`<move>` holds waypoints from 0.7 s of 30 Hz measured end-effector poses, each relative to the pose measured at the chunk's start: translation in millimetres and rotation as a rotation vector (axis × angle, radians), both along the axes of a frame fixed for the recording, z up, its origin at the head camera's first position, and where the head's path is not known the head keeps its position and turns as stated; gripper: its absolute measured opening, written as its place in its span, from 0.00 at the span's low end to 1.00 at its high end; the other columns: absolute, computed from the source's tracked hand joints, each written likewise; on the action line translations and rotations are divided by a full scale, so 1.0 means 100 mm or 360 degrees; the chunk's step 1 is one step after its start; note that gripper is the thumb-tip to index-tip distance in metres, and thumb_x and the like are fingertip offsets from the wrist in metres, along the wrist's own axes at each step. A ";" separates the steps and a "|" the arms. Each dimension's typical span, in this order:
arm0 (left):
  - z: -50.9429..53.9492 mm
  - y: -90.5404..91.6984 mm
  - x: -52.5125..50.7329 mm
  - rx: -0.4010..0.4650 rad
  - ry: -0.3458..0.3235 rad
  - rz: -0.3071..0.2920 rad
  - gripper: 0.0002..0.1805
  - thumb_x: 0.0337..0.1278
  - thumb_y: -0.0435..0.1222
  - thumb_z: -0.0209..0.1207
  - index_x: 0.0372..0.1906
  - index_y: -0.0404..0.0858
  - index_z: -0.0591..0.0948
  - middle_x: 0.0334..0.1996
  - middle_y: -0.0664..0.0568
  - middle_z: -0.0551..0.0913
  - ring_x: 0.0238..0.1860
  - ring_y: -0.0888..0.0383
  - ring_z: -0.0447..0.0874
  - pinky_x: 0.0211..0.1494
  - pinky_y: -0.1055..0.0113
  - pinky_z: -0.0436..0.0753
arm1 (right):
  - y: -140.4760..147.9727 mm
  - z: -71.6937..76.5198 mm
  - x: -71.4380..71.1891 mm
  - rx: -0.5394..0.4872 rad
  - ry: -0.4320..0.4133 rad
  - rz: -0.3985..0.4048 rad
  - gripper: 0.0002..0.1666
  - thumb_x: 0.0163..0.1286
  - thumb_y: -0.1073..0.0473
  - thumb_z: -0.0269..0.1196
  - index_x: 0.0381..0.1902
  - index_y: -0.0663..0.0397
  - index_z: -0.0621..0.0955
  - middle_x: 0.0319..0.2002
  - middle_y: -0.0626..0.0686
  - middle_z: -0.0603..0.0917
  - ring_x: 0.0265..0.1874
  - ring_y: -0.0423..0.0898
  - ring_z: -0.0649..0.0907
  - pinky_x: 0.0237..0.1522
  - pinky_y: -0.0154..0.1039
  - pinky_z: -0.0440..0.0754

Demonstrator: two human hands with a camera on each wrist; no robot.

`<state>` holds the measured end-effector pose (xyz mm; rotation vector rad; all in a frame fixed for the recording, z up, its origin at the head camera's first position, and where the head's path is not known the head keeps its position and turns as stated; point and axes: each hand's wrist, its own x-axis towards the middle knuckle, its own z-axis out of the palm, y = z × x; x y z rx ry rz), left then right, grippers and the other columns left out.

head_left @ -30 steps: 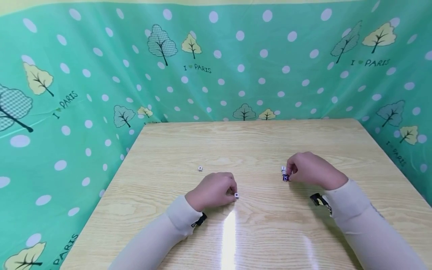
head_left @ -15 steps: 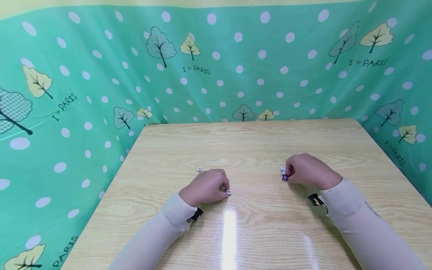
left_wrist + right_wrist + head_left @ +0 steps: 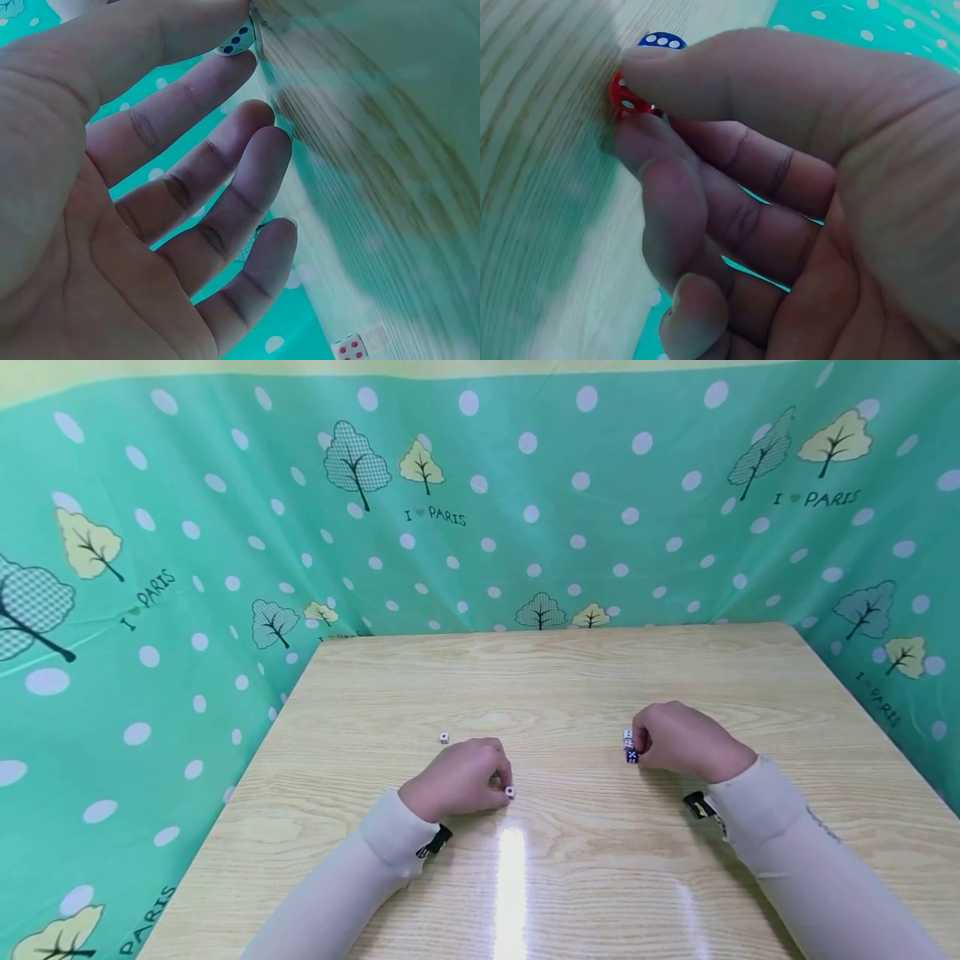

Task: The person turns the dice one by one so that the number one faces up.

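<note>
The left hand (image 3: 459, 781) pinches a white die (image 3: 510, 792) between thumb and index finger, low over the table; in the left wrist view this die (image 3: 237, 39) shows dark blue pips, the other fingers spread loosely. At the right, the right hand (image 3: 686, 742) pinches a red die (image 3: 630, 94), which the fingers hide in the head view. Close against its fingertips stands a blue die (image 3: 632, 757), also seen in the right wrist view (image 3: 662, 40). Behind the blue die, white dice (image 3: 627, 736) sit in a short row.
Another white die (image 3: 444, 738) lies on the wooden table (image 3: 555, 685), behind the left hand; the left wrist view shows a white die with red pips (image 3: 350, 347). A green dotted cloth (image 3: 450, 460) hangs along the back and sides of the table.
The left hand with its white die has moved a little to the left over the last second. The right hand has shifted only slightly and keeps its place beside the blue die.
</note>
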<state>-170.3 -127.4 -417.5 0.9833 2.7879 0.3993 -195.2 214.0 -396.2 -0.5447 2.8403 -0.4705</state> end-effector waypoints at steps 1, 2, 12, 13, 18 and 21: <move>0.00 0.00 0.00 -0.0002 0.0004 -0.0002 0.02 0.54 0.42 0.72 0.30 0.53 0.89 0.37 0.63 0.81 0.36 0.63 0.76 0.42 0.67 0.77 | 0.00 0.00 0.00 0.0008 0.0004 0.0006 0.12 0.57 0.64 0.73 0.22 0.46 0.80 0.23 0.45 0.78 0.24 0.43 0.74 0.29 0.39 0.72; 0.00 0.00 0.00 -0.0005 0.0010 -0.0004 0.02 0.54 0.42 0.72 0.30 0.54 0.88 0.36 0.63 0.81 0.36 0.63 0.76 0.42 0.67 0.77 | 0.00 0.00 0.01 0.0016 0.0003 0.0008 0.12 0.56 0.65 0.72 0.22 0.46 0.80 0.22 0.45 0.78 0.24 0.43 0.74 0.28 0.38 0.71; 0.00 0.00 0.00 -0.0026 0.0037 0.0005 0.02 0.54 0.43 0.72 0.30 0.54 0.88 0.36 0.63 0.81 0.36 0.64 0.76 0.41 0.68 0.77 | -0.04 -0.02 0.03 0.0053 0.0032 0.0013 0.11 0.59 0.61 0.73 0.23 0.45 0.81 0.23 0.44 0.79 0.24 0.43 0.74 0.29 0.39 0.72; 0.00 0.00 0.00 -0.0024 0.0034 0.0005 0.02 0.54 0.43 0.72 0.30 0.54 0.88 0.36 0.63 0.81 0.36 0.64 0.76 0.41 0.68 0.77 | -0.04 -0.02 0.02 0.0061 0.0043 0.0011 0.11 0.59 0.61 0.73 0.24 0.45 0.81 0.23 0.43 0.80 0.24 0.43 0.75 0.29 0.39 0.73; 0.01 0.01 0.00 -0.0013 0.0015 0.0006 0.03 0.55 0.43 0.72 0.30 0.53 0.88 0.36 0.63 0.81 0.35 0.63 0.75 0.41 0.68 0.77 | -0.06 -0.04 0.03 0.0086 0.0055 0.0002 0.09 0.61 0.61 0.73 0.26 0.46 0.82 0.24 0.43 0.81 0.24 0.43 0.75 0.29 0.39 0.73; 0.01 0.01 0.00 -0.0015 0.0010 0.0005 0.03 0.55 0.43 0.72 0.30 0.53 0.88 0.36 0.63 0.81 0.36 0.63 0.75 0.42 0.68 0.77 | -0.05 -0.03 0.07 0.0115 0.0084 0.0011 0.09 0.61 0.62 0.71 0.25 0.45 0.83 0.25 0.43 0.81 0.24 0.42 0.75 0.29 0.38 0.73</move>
